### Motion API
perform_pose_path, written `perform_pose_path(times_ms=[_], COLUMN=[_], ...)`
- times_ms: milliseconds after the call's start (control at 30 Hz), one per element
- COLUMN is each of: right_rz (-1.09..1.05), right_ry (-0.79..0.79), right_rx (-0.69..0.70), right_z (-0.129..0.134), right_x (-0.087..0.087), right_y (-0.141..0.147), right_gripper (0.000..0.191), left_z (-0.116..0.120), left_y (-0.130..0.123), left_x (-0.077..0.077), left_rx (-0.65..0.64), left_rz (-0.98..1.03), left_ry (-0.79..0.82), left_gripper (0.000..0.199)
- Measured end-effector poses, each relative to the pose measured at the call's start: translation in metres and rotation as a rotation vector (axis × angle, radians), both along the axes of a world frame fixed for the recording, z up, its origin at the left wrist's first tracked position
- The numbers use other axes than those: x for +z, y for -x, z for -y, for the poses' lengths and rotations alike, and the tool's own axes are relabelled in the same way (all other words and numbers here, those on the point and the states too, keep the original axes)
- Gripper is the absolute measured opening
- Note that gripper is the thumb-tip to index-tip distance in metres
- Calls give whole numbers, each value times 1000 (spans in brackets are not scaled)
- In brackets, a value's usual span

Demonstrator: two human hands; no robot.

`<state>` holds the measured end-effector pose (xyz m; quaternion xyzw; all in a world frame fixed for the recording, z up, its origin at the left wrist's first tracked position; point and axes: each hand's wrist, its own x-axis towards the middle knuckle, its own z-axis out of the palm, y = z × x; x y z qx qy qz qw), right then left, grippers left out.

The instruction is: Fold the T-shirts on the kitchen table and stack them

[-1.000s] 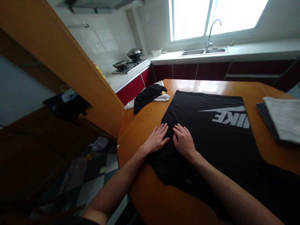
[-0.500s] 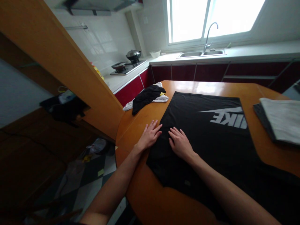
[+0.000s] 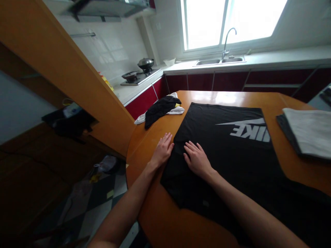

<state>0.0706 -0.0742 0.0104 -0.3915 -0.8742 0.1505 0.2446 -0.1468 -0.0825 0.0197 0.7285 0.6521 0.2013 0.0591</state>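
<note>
A black T-shirt [image 3: 232,162] with a grey NIKE print lies spread on the wooden table, partly doubled over so that the print runs to its right edge. My right hand [image 3: 197,157] rests flat on the shirt, fingers stretched out. Beside the shirt's left edge, my left hand [image 3: 162,150] lies flat on the wood with its thumb close to the fabric; whether it touches the cloth I cannot tell. My right forearm crosses over the lower part of the shirt.
The wooden table [image 3: 155,220] has rounded ends. A heap of black and white clothes [image 3: 161,109] lies at its far left, folded grey garments [image 3: 309,132] at its right. Beyond are a stove [image 3: 141,76] with pans and a sink [image 3: 219,61]. An orange wooden post [image 3: 85,82] stands left.
My left hand has shifted a little left, off the shirt's edge and onto the wood, its fingers now closer together. My right hand stays on the shirt. The view has tilted slightly.
</note>
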Motion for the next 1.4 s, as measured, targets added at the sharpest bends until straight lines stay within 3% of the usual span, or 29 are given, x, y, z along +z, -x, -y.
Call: perform_pose_path(times_ms=[100, 200, 400, 633, 833, 1000, 1133, 1300, 1400], right_rz=[12, 22, 27, -9, 88, 85, 109, 113, 111], right_ry=[16, 25, 25, 0, -13, -19, 1, 4, 3], right_rx=[4, 5, 4, -65, -15, -24, -15, -12, -11], right_z=[0, 0, 0, -1, 0, 0, -1, -1, 0], right_x=[-2, -3, -2, 0, -4, -3, -4, -5, -5], right_y=[0, 0, 0, 0, -2, -3, -3, -3, -3], right_gripper=[43, 42, 42, 43, 48, 50, 49, 49, 49], left_z=[3, 7, 8, 3, 2, 6, 10, 19, 27], left_y=[-4, -7, -9, 0, 5, -1, -7, -9, -14], left_x=[1, -4, -7, 0, -9, -7, -7, 2, 3], left_rx=[-120, -209, -191, -48, -82, -137, -206, -178, -213], left_rz=[-16, -104, -138, 100, -22, 38, -54, -3, -86], left_ry=[11, 145, 185, -56, 144, 85, 185, 123, 134], left_gripper=[53, 60, 66, 54, 55, 54, 56, 58, 59])
